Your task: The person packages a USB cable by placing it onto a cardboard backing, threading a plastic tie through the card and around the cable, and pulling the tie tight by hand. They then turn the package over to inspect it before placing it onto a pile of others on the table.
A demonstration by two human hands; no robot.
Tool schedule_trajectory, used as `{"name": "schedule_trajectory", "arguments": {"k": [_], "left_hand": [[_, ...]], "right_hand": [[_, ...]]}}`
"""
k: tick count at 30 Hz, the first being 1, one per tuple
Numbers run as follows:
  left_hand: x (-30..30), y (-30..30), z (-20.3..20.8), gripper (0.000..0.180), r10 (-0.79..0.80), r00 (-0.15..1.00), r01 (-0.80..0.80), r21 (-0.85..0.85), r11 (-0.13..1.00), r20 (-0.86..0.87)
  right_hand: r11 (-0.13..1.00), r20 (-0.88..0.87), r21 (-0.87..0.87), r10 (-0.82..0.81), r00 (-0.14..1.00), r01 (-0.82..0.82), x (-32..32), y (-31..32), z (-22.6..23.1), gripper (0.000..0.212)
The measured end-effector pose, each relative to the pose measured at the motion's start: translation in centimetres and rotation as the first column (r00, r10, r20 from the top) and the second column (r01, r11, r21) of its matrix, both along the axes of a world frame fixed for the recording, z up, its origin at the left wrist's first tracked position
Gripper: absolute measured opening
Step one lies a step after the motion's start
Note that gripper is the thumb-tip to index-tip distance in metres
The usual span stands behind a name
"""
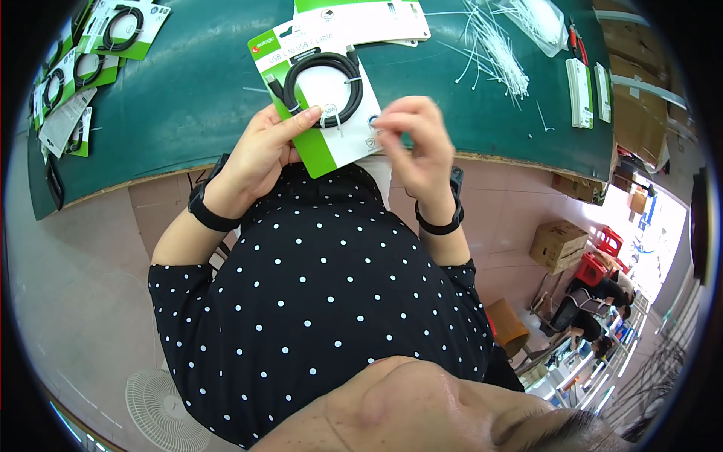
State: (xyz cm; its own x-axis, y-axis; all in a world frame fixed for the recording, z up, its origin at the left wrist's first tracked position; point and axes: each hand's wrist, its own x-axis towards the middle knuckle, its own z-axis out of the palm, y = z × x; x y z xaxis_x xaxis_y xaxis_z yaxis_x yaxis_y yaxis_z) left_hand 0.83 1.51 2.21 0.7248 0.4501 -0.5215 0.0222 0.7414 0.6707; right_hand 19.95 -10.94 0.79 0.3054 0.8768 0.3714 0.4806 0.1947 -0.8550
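Note:
A green-and-white cable card (324, 154) is tilted over the table's near edge, with a coiled black cable (292, 84) on its front. White zip ties (337, 120) bind the coil to it, and the lower one has a loose tail. My left hand (263, 143) grips the card's left side, thumb on the front by the coil, other fingers mostly behind. By the card's right edge is my right hand (419, 143), fingers curled and thumb bent toward the index finger. Whether anything small sits between those fingertips is not visible.
Blank white-and-green cards (392, 26) lie beyond my hands. Loose white zip ties (501, 64), a clear bag (538, 26), red-handled pliers (578, 45) and stacked card strips (579, 94) are at right. Several carded cables (124, 30) sit at left on the green table (196, 98).

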Motion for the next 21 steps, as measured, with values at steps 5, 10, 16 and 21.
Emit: {"name": "schedule_trajectory", "arguments": {"k": [5,10,16,21], "left_hand": [[0.1,0.2,1.6,0.035,-0.017,0.996,0.021,-0.052,0.998,0.091],[0.3,0.5,1.1,0.037,-0.055,0.989,0.071,-0.121,0.990,0.138],[0.2,0.6,0.9,0.037,-0.055,0.986,0.082,-0.166,0.983,0.159],[0.1,0.7,1.0,0.037,-0.045,0.987,0.076,-0.204,0.976,0.151]], "right_hand": [[0.976,-0.445,-0.124,0.108,0.889,-0.181,0.5,0.0,-1.3,0.023],[0.972,-0.313,-0.064,0.195,0.930,-0.226,-0.2,0.4,-1.6,0.027],[0.986,0.010,-0.050,0.163,0.987,-0.162,0.3,0.7,-1.6,0.030],[0.985,0.091,-0.102,0.146,0.985,-0.137,0.6,0.3,-2.0,0.032]]}}
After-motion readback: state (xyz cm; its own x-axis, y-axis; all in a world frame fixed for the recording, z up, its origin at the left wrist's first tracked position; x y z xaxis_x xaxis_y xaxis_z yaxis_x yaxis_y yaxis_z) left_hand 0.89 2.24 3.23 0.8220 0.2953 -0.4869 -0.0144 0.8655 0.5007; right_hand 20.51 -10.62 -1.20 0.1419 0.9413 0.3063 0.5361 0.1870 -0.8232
